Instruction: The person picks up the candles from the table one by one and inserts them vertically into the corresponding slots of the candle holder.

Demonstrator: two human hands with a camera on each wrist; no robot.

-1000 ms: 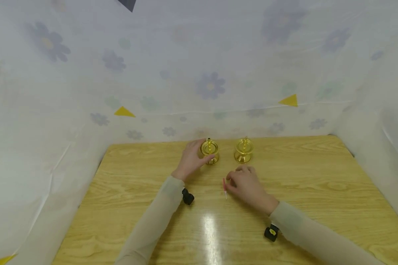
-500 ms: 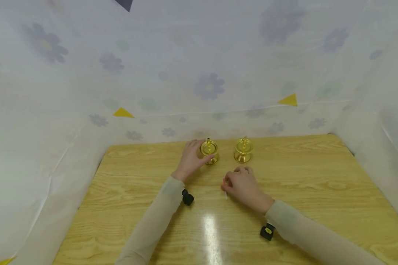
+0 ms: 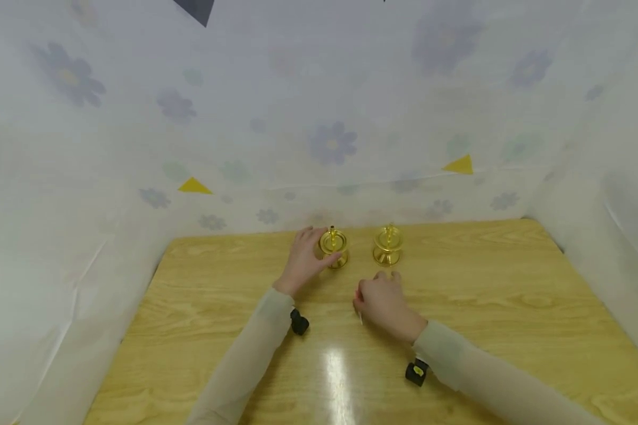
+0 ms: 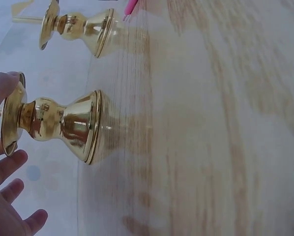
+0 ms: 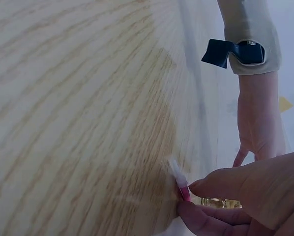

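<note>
A thin pink candle (image 5: 180,184) lies low on the wooden table (image 3: 510,307), pinched between thumb and fingertips of the right hand (image 3: 384,302), just in front of the right brass candlestick (image 3: 387,244). The left hand (image 3: 304,260) cups the left brass candlestick (image 4: 53,125), thumb on its top dish and fingers loosely spread, near the flower-printed sheet (image 3: 329,141). No writing is legible anywhere.

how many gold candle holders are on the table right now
2. The left candle holder stands near the table's far edge, with the left hand round it. The right candle holder stands beside it, untouched, just beyond the right hand. None appears hidden.
</note>
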